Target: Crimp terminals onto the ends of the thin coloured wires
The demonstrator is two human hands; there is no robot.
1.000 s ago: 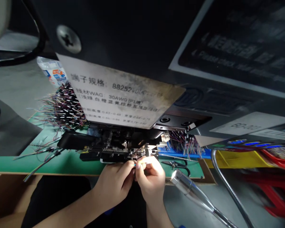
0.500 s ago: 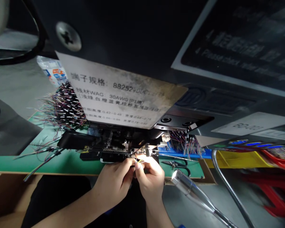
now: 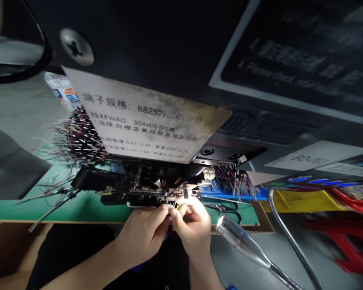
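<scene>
Pinched grip from 2 bare hands, left hand (image 3: 142, 235) and right hand (image 3: 192, 227) clenched fingertip to fingertip on thin coloured wires (image 3: 176, 206), count too small to tell, right at the front of 1 crimping machine (image 3: 145, 186). Nearby, 2 dense bundles of wires (image 3: 78, 139), 1 each side of the machine, plus 1 pair of snips (image 3: 222, 208) on a green mat (image 3: 63, 211) and 1 gooseneck lamp (image 3: 238, 235) just beside the right hand.

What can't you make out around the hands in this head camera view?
Head view:
Wire ends: partly hidden by the left hand and right hand, too small to count.
White label: small print too small to read.
Dark panel: lettering blurred.
Red frame: blurred, cut off by the right edge.
</scene>
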